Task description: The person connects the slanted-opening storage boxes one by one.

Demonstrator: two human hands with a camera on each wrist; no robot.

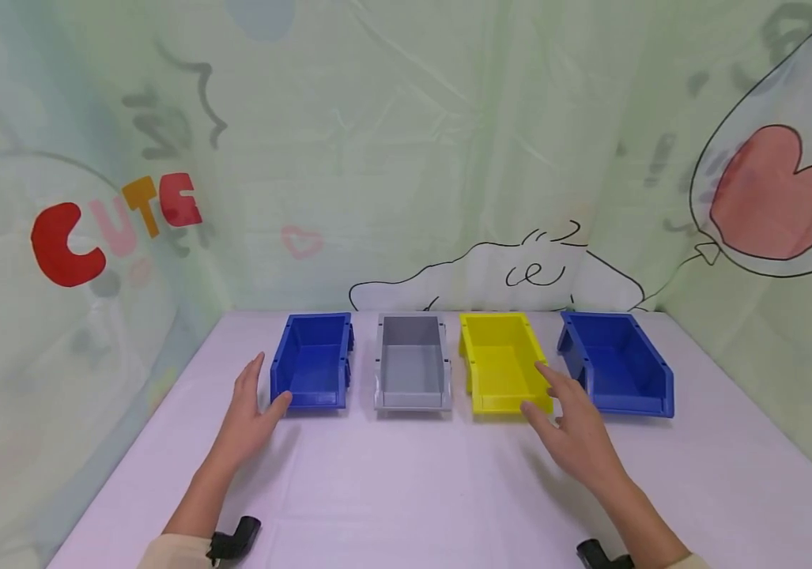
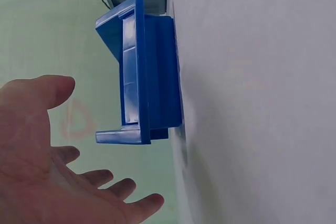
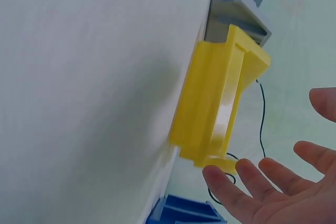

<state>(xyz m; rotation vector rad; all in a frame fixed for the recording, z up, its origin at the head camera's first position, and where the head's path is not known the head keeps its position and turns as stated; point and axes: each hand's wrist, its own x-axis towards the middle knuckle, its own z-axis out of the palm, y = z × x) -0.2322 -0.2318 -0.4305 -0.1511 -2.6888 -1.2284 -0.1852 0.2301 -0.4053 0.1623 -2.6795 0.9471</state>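
Observation:
Side by side on the table stand a blue bin (image 1: 311, 363) at the left, a grey bin (image 1: 413, 367), a yellow bin (image 1: 501, 359) and another blue bin (image 1: 619, 367) at the right. My left hand (image 1: 245, 423) hovers by the left blue bin with fingers extended and thumb spread; in the left wrist view its palm (image 2: 31, 166) holds nothing. Over the near right corner of the yellow bin hangs my right hand (image 1: 576, 431), fingers parted and palm free. From the right wrist view, its fingertips overlap the corner of the yellow bin (image 3: 210, 103); whether they touch cannot be told.
A white cloth covers the table (image 1: 391, 490). Behind the bins hangs a pale green printed curtain (image 1: 406, 158), which also closes off both sides. Black wrist mounts (image 1: 235, 539) show on the forearms near the bottom edge.

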